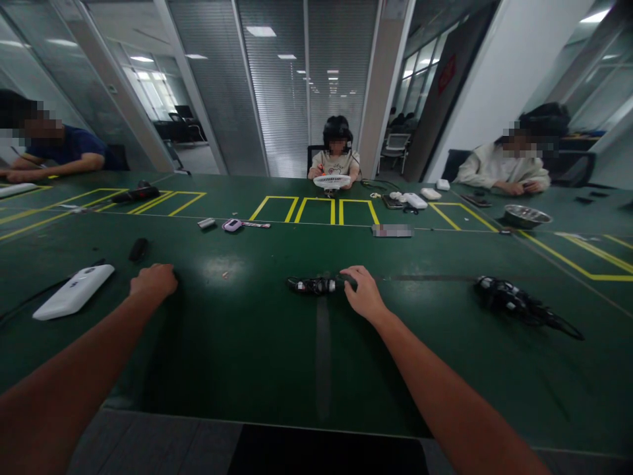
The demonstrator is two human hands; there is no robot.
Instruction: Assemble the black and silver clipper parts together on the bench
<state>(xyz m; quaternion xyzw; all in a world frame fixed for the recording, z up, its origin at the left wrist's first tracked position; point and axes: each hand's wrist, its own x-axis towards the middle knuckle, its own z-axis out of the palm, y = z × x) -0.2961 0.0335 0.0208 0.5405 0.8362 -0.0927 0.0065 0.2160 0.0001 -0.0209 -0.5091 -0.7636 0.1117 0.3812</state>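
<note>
My left hand [154, 285] rests on the green table with its fingers curled under, and nothing shows in it. Just beyond it lies a small black object [139, 249], and to its left a white, rounded, flat device [74, 291] with a black cord. In the middle, a bundled black cable [312, 285] with pale connector ends lies on the table. My right hand [364, 293] is at the bundle's right end, thumb and fingers apart; whether the fingertips touch it I cannot tell. A second, larger black cable bundle [519, 303] sits farther right.
Across the green table [247, 369] sits a person [336, 158] behind a white fan [332, 181]. Other people sit at far left and right. A purple-and-white item [232, 225], a metal bowl [527, 216] and white cases [415, 200] lie beyond my hands, among yellow tape outlines.
</note>
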